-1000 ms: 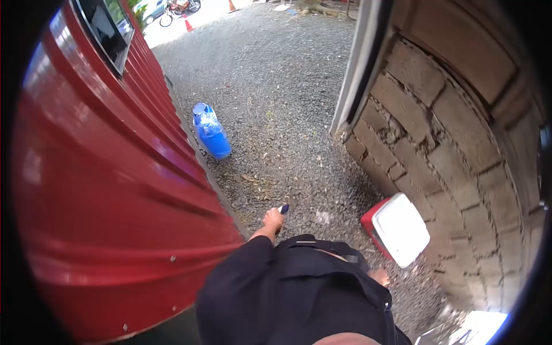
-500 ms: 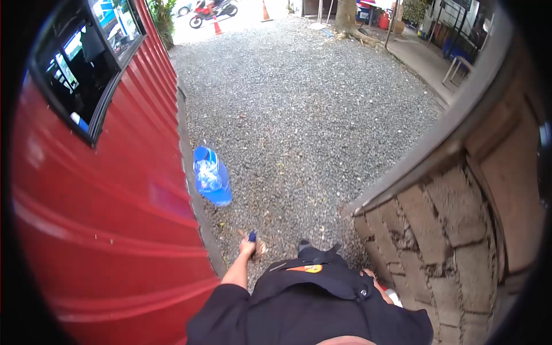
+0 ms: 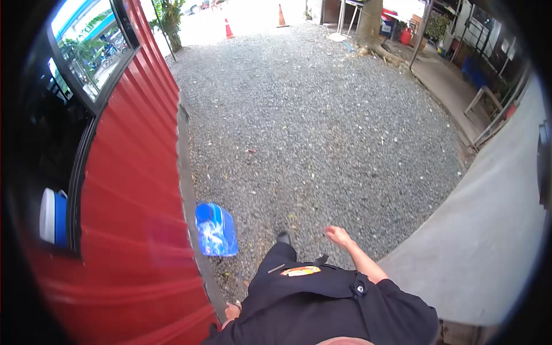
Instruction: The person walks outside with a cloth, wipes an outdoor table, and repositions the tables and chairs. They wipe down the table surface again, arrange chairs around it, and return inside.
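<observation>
My right hand (image 3: 339, 236) is swung forward over the gravel with nothing visible in it; its fingers are loosely bent and touch nothing. Low by my left side, close to the foot of the red wall, is my left hand (image 3: 232, 311). It looks closed, and my body and sleeve hide part of it, so what it holds cannot be made out. Nearest to it stands a blue plastic container (image 3: 217, 230) with a round blue cap and a shiny, clear-looking front, on the gravel against the wall's edge. My dark shoe (image 3: 283, 237) shows ahead of my black clothing.
A red corrugated wall (image 3: 132, 155) with a window runs along my left. Grey gravel (image 3: 322, 126) stretches ahead to two orange cones (image 3: 280, 16). To my right is a pale grey wall (image 3: 471, 230); beyond it are a raised walkway (image 3: 443, 86) and a tree trunk (image 3: 370, 23).
I have moved forward past the brown block wall. My right hand has swung forward and my left hand back. A dark blue item seen in my left hand earlier is no longer clearly visible.
</observation>
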Tool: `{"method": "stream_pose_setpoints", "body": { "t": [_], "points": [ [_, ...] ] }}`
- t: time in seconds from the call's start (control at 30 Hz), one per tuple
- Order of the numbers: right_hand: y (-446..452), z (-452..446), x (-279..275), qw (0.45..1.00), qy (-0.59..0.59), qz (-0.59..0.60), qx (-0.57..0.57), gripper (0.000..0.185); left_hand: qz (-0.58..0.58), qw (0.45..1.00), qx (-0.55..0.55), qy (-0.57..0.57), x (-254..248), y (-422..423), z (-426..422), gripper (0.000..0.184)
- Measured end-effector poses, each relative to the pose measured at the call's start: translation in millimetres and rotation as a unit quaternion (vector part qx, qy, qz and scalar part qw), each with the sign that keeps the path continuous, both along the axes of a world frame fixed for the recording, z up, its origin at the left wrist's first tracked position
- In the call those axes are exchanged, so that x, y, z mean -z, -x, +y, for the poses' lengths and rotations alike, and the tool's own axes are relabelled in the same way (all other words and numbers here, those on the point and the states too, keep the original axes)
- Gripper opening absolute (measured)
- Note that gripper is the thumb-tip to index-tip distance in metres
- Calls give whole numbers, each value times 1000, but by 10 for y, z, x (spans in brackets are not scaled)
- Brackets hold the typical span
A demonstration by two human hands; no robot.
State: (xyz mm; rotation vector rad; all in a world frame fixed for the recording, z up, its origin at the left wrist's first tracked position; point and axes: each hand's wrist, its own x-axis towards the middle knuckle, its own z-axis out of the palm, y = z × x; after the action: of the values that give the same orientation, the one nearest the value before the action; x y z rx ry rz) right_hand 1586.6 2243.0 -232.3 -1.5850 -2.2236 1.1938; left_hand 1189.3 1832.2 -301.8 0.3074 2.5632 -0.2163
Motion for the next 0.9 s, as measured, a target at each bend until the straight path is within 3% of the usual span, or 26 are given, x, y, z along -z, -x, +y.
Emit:
{"method": "stream_pose_setpoints", "body": {
  "t": [0.03, 0.07, 0.1, 0.13, 0.17, 0.2, 0.23, 0.27, 0.3, 0.33, 0.37, 0.47, 0.57, 0.7, 0.8, 0.9],
  "points": [
    [-47, 166, 61, 998, 36, -56, -19, 32, -40, 995, -71, -63, -29, 223, 417, 64],
    [-136, 318, 111, 990, 75, -115, -41, 30, -107, 945, -235, -199, -43, 433, 839, 66],
    [-197, 419, 108, 969, 188, -159, 5, 27, -148, 882, -338, -292, -85, 606, 1335, 69],
    [-233, 547, 116, 933, 296, -201, 49, 25, -155, 867, -353, -317, -212, 743, 1917, 72],
    [-327, 655, 222, 925, 312, -207, 65, 24, -107, 911, -294, -269, -194, 940, 2525, 64],
    [-506, 700, 435, 916, 329, -214, 85, 24, -122, 895, -259, -341, -809, 863, 3245, 53],
    [-797, 747, 785, 940, 310, -115, 83, 20, -213, 849, -254, -412, -610, 1037, 3757, 45],
    [-839, 820, 929, 935, 327, -69, 120, 18, -225, 868, -139, -421, -491, 1195, 4305, 43],
    [-885, 895, 1081, 926, 342, -23, 157, 16, -226, 873, -77, -425, -619, 1227, 4869, 48],
    [-880, 1018, 1056, 890, 392, -35, 230, 16, -99, 928, 15, -359, -613, 1278, 5431, 59],
    [-833, 1227, 1110, 847, 437, -48, 298, 16, -147, 926, 53, -345, -1002, 1240, 5970, 67],
    [-430, 2155, 927, 843, 427, -83, 316, 15, -130, 927, 141, -323, -857, 1319, 7225, 68],
    [-89, 3317, 820, 862, 395, -89, 306, 15, -128, 937, 158, -285, -835, 1398, 8077, 62],
    [314, 4961, 506, 887, 346, -74, 296, 16, -126, 967, 125, -184, -766, 1748, 8749, 56],
    [793, 6328, 41, 907, 297, -68, 290, 18, -134, 980, 35, -145, -724, 2067, 9180, 55],
    [1323, 7756, -9, 904, 298, 59, 303, 25, -114, 987, -32, -110, -953, 2317, 9718, 54]
  ]
}}
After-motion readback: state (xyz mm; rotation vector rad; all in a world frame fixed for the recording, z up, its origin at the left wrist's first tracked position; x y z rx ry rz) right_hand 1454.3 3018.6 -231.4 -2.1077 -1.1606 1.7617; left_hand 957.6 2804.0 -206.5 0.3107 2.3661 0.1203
